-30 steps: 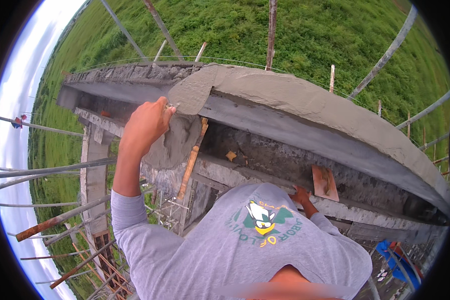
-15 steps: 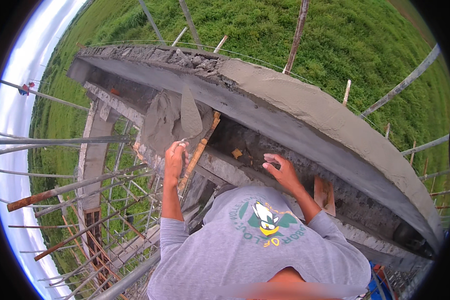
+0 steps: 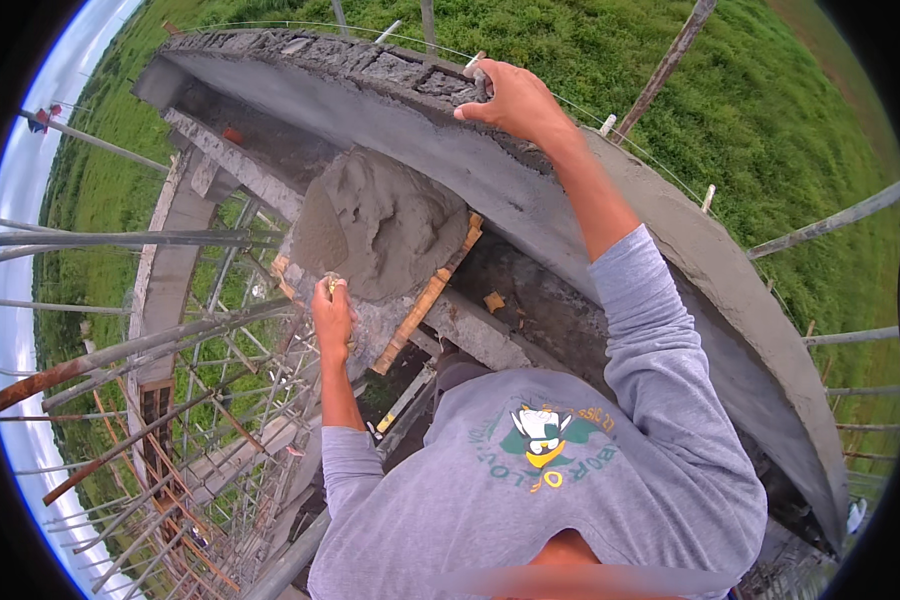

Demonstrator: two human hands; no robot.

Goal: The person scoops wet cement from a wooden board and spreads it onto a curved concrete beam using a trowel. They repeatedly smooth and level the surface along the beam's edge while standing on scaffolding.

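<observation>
The left hand [image 3: 332, 312] grips the edge of a wooden mortar board [image 3: 410, 320] heaped with grey wet mortar [image 3: 385, 225] — just below the curved grey concrete ledge [image 3: 670, 250]. The right hand [image 3: 515, 100], arm outstretched, closes its fingers on a small tool atop that ledge.

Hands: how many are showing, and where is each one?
2. The left hand grips the edge of the board loaded with wet mortar. The right hand reaches up onto the top of the curved concrete wall.

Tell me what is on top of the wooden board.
A heap of wet grey mortar covers most of the board; the left hand grips its near edge. The board's face under the heap is hidden.
</observation>
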